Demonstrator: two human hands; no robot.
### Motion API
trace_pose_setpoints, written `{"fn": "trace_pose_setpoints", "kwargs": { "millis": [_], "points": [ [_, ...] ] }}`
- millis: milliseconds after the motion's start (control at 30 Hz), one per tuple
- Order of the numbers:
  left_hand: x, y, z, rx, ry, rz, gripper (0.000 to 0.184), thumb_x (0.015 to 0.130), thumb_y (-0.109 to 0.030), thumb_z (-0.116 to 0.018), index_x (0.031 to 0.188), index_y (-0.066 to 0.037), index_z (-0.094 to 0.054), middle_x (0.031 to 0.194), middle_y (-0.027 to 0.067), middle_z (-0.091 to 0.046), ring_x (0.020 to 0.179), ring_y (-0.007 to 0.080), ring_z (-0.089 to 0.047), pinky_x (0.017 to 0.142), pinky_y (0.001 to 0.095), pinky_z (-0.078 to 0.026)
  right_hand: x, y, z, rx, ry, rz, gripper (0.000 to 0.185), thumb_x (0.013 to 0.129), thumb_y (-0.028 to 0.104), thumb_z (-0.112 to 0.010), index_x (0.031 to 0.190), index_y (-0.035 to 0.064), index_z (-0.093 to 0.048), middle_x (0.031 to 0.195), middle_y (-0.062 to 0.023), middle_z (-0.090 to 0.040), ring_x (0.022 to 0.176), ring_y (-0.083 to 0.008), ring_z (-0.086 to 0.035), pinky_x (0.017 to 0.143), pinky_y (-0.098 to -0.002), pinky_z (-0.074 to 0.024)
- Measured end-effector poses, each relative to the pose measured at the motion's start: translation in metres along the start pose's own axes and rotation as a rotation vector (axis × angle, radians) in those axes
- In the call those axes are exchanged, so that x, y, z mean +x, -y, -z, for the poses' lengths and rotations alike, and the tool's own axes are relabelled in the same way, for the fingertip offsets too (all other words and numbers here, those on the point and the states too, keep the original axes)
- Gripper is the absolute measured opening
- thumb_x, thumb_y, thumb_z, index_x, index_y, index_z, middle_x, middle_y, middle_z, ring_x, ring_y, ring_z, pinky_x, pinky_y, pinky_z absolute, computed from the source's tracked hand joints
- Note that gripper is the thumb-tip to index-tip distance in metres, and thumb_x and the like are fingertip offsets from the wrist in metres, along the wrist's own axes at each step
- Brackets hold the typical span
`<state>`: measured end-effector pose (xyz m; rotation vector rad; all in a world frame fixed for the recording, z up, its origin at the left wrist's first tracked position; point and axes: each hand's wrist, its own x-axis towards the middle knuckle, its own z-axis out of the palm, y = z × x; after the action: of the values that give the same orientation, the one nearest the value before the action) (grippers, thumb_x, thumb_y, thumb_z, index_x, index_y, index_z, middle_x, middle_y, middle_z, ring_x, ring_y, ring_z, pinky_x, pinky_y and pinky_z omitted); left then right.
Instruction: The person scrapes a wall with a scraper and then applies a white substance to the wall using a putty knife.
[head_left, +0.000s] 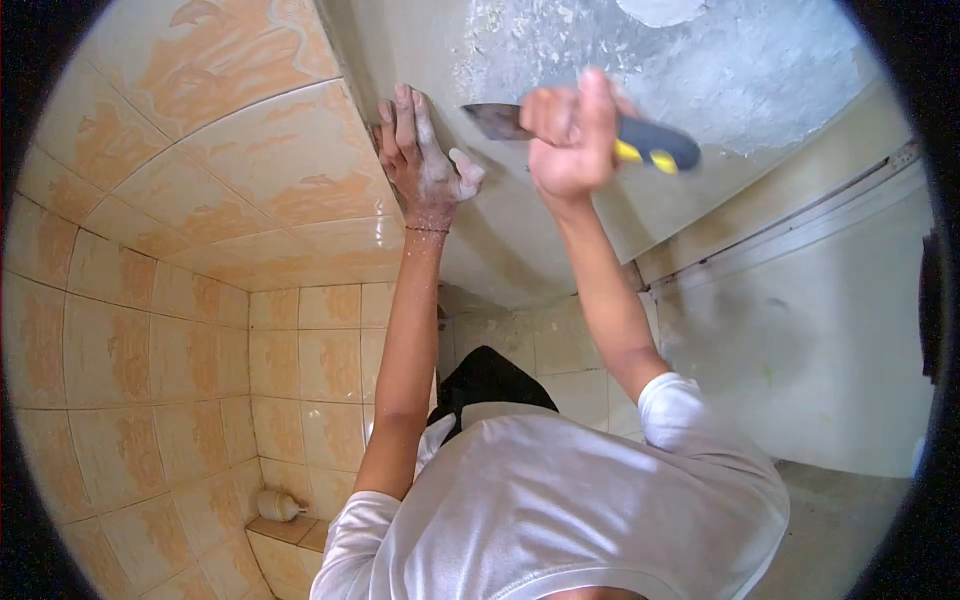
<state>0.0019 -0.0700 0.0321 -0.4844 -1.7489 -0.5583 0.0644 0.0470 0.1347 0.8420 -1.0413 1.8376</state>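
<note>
My right hand (572, 140) is wrapped round the dark grey and yellow handle of a putty knife (660, 146). Its dark metal blade points left, toward my other hand, close to the grey painted surface (500, 215); contact cannot be made out. Dusted with white powder, my left hand (422, 165) lies flat on that surface beside the tiled edge, fingers stretched out and holding nothing. Above the knife, a scraped area (770, 75) shows rough white and blue-grey patches with flaking bits.
Cream tiles with orange patterns (110, 340) cover the walls on the left. A whitish bottle (280, 505) lies on a small tiled ledge (282, 528) at lower left. On the right stands a pale door-like panel (800, 330). Something black (490, 382) shows behind my white shirt.
</note>
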Motion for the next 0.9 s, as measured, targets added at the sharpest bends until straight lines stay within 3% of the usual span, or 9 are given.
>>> {"fn": "trace_pose_setpoints", "kwargs": {
  "millis": [67, 200, 233, 333, 467, 600, 667, 767, 900],
  "points": [
    [-0.001, -0.001, -0.001, 0.002, -0.001, 0.002, 0.072, 0.086, -0.043, -0.034, 0.14, 0.005, -0.034, 0.144, 0.021, -0.035, 0.132, 0.0432, -0.033, 0.109, 0.0511, -0.027, 0.001, -0.003, -0.003, 0.031, -0.007, -0.105, 0.033, 0.097, 0.015, -0.037, 0.066, 0.0134, -0.026, 0.043, 0.0036, -0.019, 0.036, -0.0088, -0.013, 0.038, -0.0284, -0.0157],
    [-0.002, 0.002, -0.001, 0.018, 0.025, 0.011, 0.076, 0.088, -0.051, -0.03, 0.14, 0.006, -0.034, 0.144, 0.0208, -0.035, 0.132, 0.0435, -0.032, 0.109, 0.0512, -0.026, 0.003, 0.024, 0.007, 0.21, 0.074, 0.068, 0.034, 0.097, 0.014, -0.038, 0.065, 0.0142, -0.027, 0.044, 0.0034, -0.017, 0.036, -0.0092, -0.012, 0.039, -0.0293, -0.0165],
    [-0.002, 0.003, -0.002, 0.019, 0.026, 0.013, 0.076, 0.088, -0.051, -0.03, 0.14, 0.006, -0.034, 0.144, 0.0208, -0.035, 0.132, 0.0435, -0.032, 0.109, 0.0512, -0.026, 0.001, 0.014, 0.006, 0.002, 0.014, 0.001, 0.036, 0.098, 0.018, -0.035, 0.063, 0.0154, -0.026, 0.044, 0.0042, -0.019, 0.037, -0.0095, -0.013, 0.04, -0.029, -0.0162],
    [-0.005, -0.001, -0.002, -0.015, 0.003, 0.009, 0.074, 0.087, -0.046, -0.033, 0.14, 0.006, -0.034, 0.144, 0.0206, -0.035, 0.132, 0.0434, -0.032, 0.109, 0.0513, -0.027, -0.007, -0.013, -0.005, 0.018, -0.034, -0.217, 0.037, 0.099, 0.021, -0.029, 0.063, 0.0155, -0.026, 0.045, 0.0054, -0.019, 0.038, -0.0097, -0.013, 0.04, -0.0288, -0.0159],
    [-0.003, 0.003, -0.003, 0.025, 0.005, 0.003, 0.072, 0.083, -0.039, -0.037, 0.139, 0.006, -0.035, 0.144, 0.0206, -0.036, 0.132, 0.0425, -0.033, 0.109, 0.0514, -0.027, -0.007, 0.02, 0.0, 0.12, 0.014, 0.037, 0.037, 0.098, 0.019, -0.033, 0.063, 0.0147, -0.024, 0.044, 0.0035, -0.019, 0.038, -0.0093, -0.011, 0.039, -0.0286, -0.0153],
    [-0.004, 0.003, -0.001, 0.027, 0.023, 0.001, 0.072, 0.082, -0.039, -0.037, 0.139, 0.006, -0.035, 0.143, 0.0209, -0.036, 0.132, 0.0417, -0.033, 0.109, 0.0513, -0.027, 0.003, 0.008, 0.002, 0.046, -0.09, 0.015, 0.038, 0.098, 0.015, -0.041, 0.064, 0.0142, -0.026, 0.043, 0.0034, -0.024, 0.038, -0.0067, -0.017, 0.038, -0.0289, -0.0185],
    [-0.005, 0.003, 0.0, 0.023, 0.024, 0.001, 0.072, 0.082, -0.039, -0.037, 0.139, 0.006, -0.035, 0.143, 0.0209, -0.036, 0.132, 0.0417, -0.033, 0.109, 0.0517, -0.028, 0.001, 0.017, 0.003, -0.068, -0.084, -0.014, 0.039, 0.097, 0.023, -0.035, 0.061, 0.0167, -0.022, 0.04, 0.0044, -0.018, 0.035, -0.0094, -0.009, 0.038, -0.0299, -0.0124],
    [-0.001, 0.004, -0.004, 0.016, 0.001, -0.003, 0.071, 0.083, -0.039, -0.036, 0.139, 0.005, -0.036, 0.143, 0.0207, -0.036, 0.132, 0.0418, -0.034, 0.108, 0.0524, -0.028, -0.001, 0.007, 0.016, 0.227, -0.055, 0.094, 0.038, 0.098, 0.01, -0.04, 0.063, 0.0149, -0.027, 0.044, 0.0041, -0.022, 0.036, -0.008, -0.013, 0.038, -0.0287, -0.0188],
    [-0.004, 0.002, -0.003, 0.018, 0.004, 0.006, 0.071, 0.085, -0.041, -0.034, 0.139, 0.006, -0.036, 0.143, 0.0207, -0.036, 0.131, 0.0429, -0.033, 0.108, 0.0527, -0.028, -0.007, -0.008, 0.006, 0.115, -0.112, -0.105, 0.037, 0.099, 0.015, -0.038, 0.064, 0.0138, -0.028, 0.044, 0.0042, -0.022, 0.036, -0.0083, -0.013, 0.037, -0.0297, -0.0189]
  ]
}}
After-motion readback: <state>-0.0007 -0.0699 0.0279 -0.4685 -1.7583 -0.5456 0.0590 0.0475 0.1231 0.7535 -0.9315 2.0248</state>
